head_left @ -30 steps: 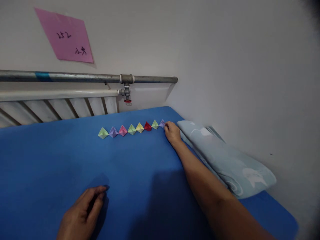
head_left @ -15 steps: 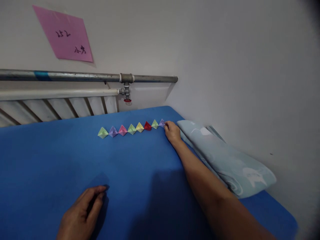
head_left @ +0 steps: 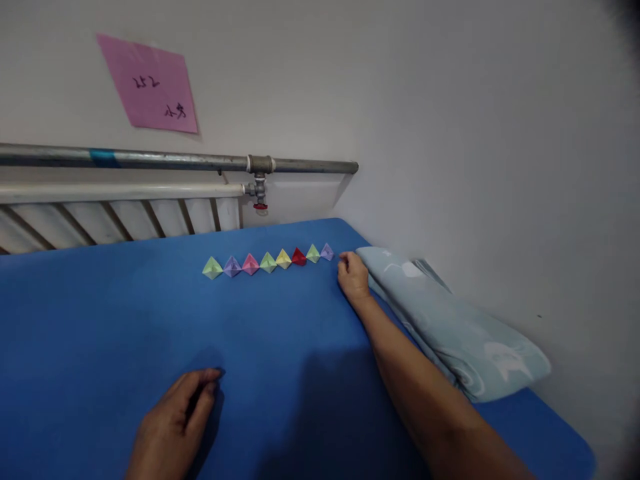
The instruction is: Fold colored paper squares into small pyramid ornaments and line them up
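Several small folded paper boats stand in a row across the blue sheet, nearly point to point. The left end is a green paper boat (head_left: 213, 268); a red paper boat (head_left: 299, 257) comes later in the line. At the right end sits a purple paper boat (head_left: 327, 252). Just right of it is my right hand (head_left: 353, 277), empty, its thumb and forefinger slightly apart and not touching the boat. My left hand (head_left: 175, 420) rests low on the sheet, thumb and forefinger tips together, with nothing visible in them.
A folded pale blue-green blanket (head_left: 450, 327) lies along the right wall, beside my right forearm. Behind the blue sheet (head_left: 100, 320) are a white radiator (head_left: 120, 193), a metal pipe (head_left: 175, 160) and a red-handled valve (head_left: 260, 193). A pink paper (head_left: 153, 87) hangs above.
My right hand has let go of the purple paper boat at the row's right end and drawn slightly right. The view has shifted a little; my left hand stays resting on the sheet.
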### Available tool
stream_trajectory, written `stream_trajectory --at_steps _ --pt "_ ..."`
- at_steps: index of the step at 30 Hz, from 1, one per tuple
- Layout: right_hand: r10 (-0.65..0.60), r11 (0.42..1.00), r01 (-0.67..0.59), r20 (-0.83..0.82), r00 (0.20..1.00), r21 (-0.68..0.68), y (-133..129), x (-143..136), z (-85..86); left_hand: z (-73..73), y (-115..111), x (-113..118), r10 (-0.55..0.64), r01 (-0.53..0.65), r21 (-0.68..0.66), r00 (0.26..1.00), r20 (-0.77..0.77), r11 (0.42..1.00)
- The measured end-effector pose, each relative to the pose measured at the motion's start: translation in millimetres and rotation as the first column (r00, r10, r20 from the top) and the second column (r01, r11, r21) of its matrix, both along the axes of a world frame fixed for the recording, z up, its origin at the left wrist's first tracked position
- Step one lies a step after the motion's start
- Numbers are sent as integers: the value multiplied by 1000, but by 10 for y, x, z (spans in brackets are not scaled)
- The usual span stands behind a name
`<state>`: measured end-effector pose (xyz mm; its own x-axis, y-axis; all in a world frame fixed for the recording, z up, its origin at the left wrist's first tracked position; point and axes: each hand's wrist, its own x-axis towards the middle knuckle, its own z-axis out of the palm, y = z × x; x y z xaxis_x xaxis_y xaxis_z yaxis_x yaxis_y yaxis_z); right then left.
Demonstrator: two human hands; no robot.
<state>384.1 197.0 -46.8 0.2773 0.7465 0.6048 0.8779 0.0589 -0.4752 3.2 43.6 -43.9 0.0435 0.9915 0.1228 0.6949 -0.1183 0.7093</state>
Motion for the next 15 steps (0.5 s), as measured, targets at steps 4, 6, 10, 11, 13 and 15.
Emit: stream_trajectory --at_steps 4,6,10,11,13,15 --pt "8 1000 -8 -41 999 14 -205 -60 -11 -1 8 13 -14 14 25 1000 26 1000" --pt "18 1000 -16 -57 998 20 -334 -117 -10 -9 15 16 -27 26 37 999 38 999" --pt "35 999 -32 -90 995 29 -651 -274 13 -3 21 28 -49 45 61 997 60 997" --pt "42 999 -40 -98 994 27 -737 -318 23 3 19 32 -51 47 66 997 62 997" --pt "63 998 -61 -109 992 22 -908 -415 45 23 12 38 -61 57 71 996 63 996" --pt "93 996 -92 -118 989 12 -1075 -534 64 52 1 42 -74 70 77 995 61 995"
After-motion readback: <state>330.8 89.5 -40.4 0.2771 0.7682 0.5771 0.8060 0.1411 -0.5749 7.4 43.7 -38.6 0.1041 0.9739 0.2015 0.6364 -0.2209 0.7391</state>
